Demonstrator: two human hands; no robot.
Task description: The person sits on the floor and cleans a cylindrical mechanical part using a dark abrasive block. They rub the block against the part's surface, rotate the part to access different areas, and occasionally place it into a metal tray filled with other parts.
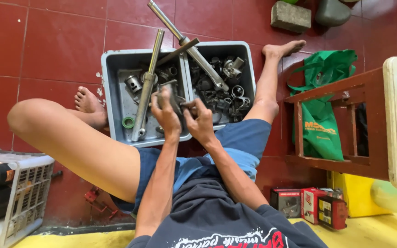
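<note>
Head view, looking down over a seated person's lap onto a red tiled floor [60, 46]. The picture looks flipped: the shirt print reads upside down, so I take the hand on picture-left as the right one.

Right hand [167, 112]: fingers clenched around a small dark metal part [171, 92], held over the near edge of the grey tray [111, 92]. The part's long axis runs roughly up the picture, away from the body, with its far end over the tray. I can't tell what the part is.

Left hand [200, 120]: fingers curled, tips pinched on a small piece [188, 104] right next to that part, at the seam between the two trays. Too small to tell whether the piece touches the part.

The trays sit on the floor between the person's bare legs, side by side and touching. The grey tray holds a long silver fork tube [147, 89], long axis near vertical in the picture with a slight lean, its top end sticking past the far rim. There is also a green ring [128, 122] near the tube's lower end and a small piston-like cylinder [133, 84].

The second tray [249, 69] is packed with dark metal parts. A second fork tube [187, 43] lies diagonally across it, upper end pointing out over the floor at picture top-left, lower end down among the parts.

Around this: white basket [28, 193] with dark cylinders at picture-left, green bag [322, 124] inside a red wooden frame [341, 89], small boxes [315, 204] on a yellow surface, grey brick [290, 16] at the top.
</note>
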